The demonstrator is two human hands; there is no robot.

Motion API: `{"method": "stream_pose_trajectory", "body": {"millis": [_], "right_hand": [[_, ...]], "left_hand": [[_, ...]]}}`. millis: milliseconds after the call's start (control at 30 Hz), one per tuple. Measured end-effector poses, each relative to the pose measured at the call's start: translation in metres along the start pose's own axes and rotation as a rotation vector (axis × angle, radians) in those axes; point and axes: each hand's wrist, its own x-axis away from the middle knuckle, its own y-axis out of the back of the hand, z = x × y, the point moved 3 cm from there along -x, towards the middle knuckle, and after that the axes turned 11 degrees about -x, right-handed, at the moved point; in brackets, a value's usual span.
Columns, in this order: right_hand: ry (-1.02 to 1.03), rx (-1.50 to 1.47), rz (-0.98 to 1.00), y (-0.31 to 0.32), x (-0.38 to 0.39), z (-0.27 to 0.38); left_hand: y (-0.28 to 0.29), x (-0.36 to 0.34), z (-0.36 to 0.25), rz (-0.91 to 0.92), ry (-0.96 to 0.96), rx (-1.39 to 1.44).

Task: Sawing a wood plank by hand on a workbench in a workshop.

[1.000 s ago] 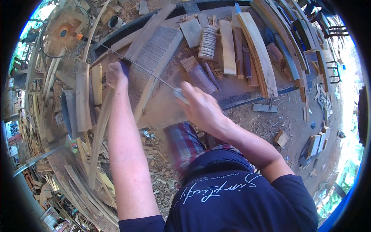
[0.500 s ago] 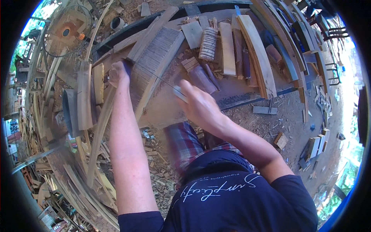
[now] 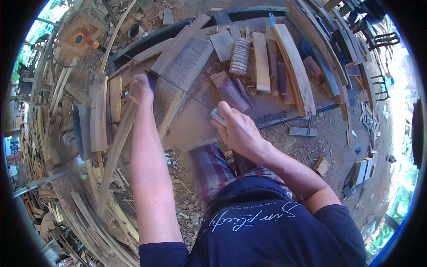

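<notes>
My right hand [image 3: 240, 131] is closed around the pale handle of a saw [image 3: 218, 117]. Its thin blade shows almost edge-on as a dark line running up and left past my other hand. On the left, my left hand [image 3: 141, 89] is closed on a dark piece of wood [image 3: 151, 81], mostly hidden by the fingers, close beside the blade. Under the blade lies a wide, grooved grey wooden board [image 3: 187, 58] with a raised edge. To its right rests a purple-brown wood block [image 3: 231, 93] with a narrow strip beside it.
A ribbed block [image 3: 240, 57], pale planks [image 3: 262, 62] and a long curved board [image 3: 293, 66] lie on the work surface. A fan [image 3: 79, 40] stands at the far left. Upright boards [image 3: 98, 111] lean left of my arm. Wood chips [image 3: 191, 218] litter the ground.
My right hand has drawn back toward me and slightly right, pulling the saw along. My left hand stays in nearly the same place on the wood.
</notes>
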Motion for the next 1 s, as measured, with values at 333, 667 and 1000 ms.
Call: {"method": "stream_pose_trajectory", "body": {"millis": [333, 667, 1000], "right_hand": [[0.245, -0.083, -0.107, -0.025, -0.040, 0.003], [0.299, -0.163, -0.104, -0.031, -0.078, 0.032], [0.183, -0.100, -0.116, -0.030, -0.047, -0.004]], "left_hand": [[0.015, 0.002, -0.012, 0.022, 0.024, -0.058], [0.029, 0.025, -0.026, -0.292, -0.134, -0.100], [0.005, 0.016, -0.012, -0.159, -0.136, -0.030]]}}
